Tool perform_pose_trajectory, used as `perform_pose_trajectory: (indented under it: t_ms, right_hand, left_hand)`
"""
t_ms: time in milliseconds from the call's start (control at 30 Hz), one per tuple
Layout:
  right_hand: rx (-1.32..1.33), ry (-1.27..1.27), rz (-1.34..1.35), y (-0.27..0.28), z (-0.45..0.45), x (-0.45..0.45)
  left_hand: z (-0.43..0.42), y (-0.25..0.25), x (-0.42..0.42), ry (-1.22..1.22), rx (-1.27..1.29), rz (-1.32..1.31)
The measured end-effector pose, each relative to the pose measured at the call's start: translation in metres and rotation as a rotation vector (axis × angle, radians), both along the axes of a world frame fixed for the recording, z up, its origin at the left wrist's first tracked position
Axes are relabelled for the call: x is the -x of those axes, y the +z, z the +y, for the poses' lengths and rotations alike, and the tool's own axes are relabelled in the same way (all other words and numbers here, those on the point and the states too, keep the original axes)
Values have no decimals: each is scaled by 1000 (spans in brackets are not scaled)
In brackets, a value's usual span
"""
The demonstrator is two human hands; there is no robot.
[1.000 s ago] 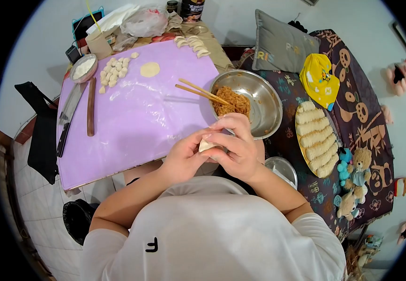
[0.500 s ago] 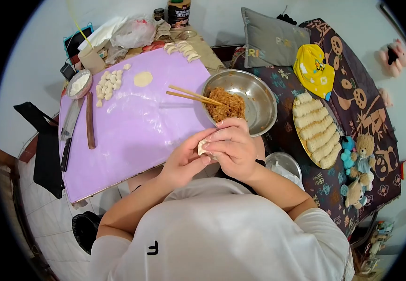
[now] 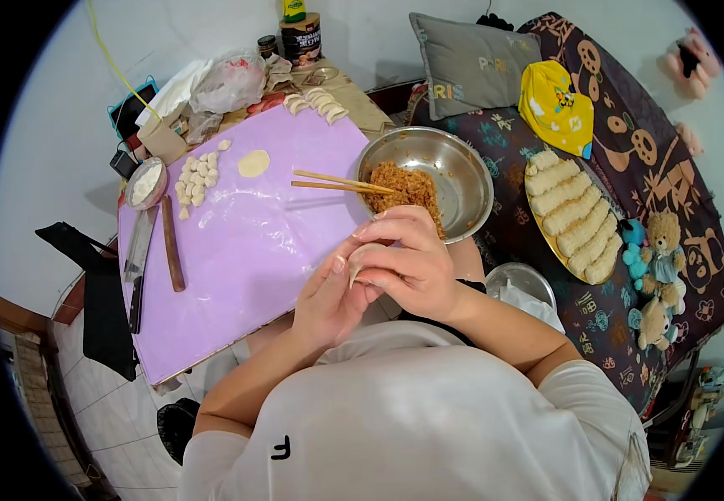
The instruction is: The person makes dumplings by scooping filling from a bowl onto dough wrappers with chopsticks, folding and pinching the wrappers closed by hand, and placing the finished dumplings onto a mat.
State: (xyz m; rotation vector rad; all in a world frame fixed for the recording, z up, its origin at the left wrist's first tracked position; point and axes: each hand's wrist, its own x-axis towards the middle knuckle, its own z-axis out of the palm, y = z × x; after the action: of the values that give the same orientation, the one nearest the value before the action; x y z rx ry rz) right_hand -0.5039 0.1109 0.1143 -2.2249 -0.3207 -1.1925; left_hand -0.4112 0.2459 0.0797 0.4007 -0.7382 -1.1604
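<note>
Between my two hands, in front of my chest, is a small pale dumpling (image 3: 357, 265), mostly covered by fingers. My left hand (image 3: 330, 296) supports it from the left, thumb up against it. My right hand (image 3: 412, 263) pinches it from the right. Just beyond them stands a steel bowl (image 3: 466, 179) of brown minced filling (image 3: 408, 185), with wooden chopsticks (image 3: 337, 182) resting in it. On the purple mat (image 3: 245, 284) lie a flat round wrapper (image 3: 254, 163), several dough pieces (image 3: 197, 177) and several folded dumplings (image 3: 318, 102).
At the mat's left are a knife (image 3: 139, 259), a wooden rolling pin (image 3: 171, 246) and a bowl of white flour (image 3: 146, 184). To the right, a plate of long pale rolls (image 3: 571, 215), soft toys (image 3: 663, 242), a yellow cap (image 3: 556, 107) and a grey cushion (image 3: 470, 67).
Both hands stay together on the dumpling while their fingers shift along it; the left hand has tilted more upright. The camera view has turned slightly.
</note>
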Motion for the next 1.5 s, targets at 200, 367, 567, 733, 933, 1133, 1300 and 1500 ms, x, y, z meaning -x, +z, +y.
perform_pose_trajectory:
  t_ms: [200, 367, 567, 733, 933, 1133, 1300, 1500]
  right_hand:
    - [-115, -24, -19, -3, 3, -4]
    - [-77, -15, -62, -11, -4, -3]
    - [-165, -103, -112, -4, 0, -3]
    - [-105, -54, -131, -10, -9, 1]
    - [-224, -132, -110, -2, -5, 4]
    - [-185, -72, -120, -11, -13, 5]
    - [-300, -141, -134, -8, -9, 6]
    - [-327, -88, -97, -17, -11, 6]
  left_hand:
    - [-4, 0, 2, 45, -14, -37]
    - [-8, 3, 10, 117, 0, 18]
    - [-14, -11, 7, 91, 159, 67]
    - [-17, -3, 16, 86, 109, 117]
    - [-20, -6, 14, 98, 145, 117]
    - [-26, -4, 13, 31, 123, 210]
    - [-30, 2, 16, 14, 155, 296]
    - [-36, -10, 17, -35, 178, 407]
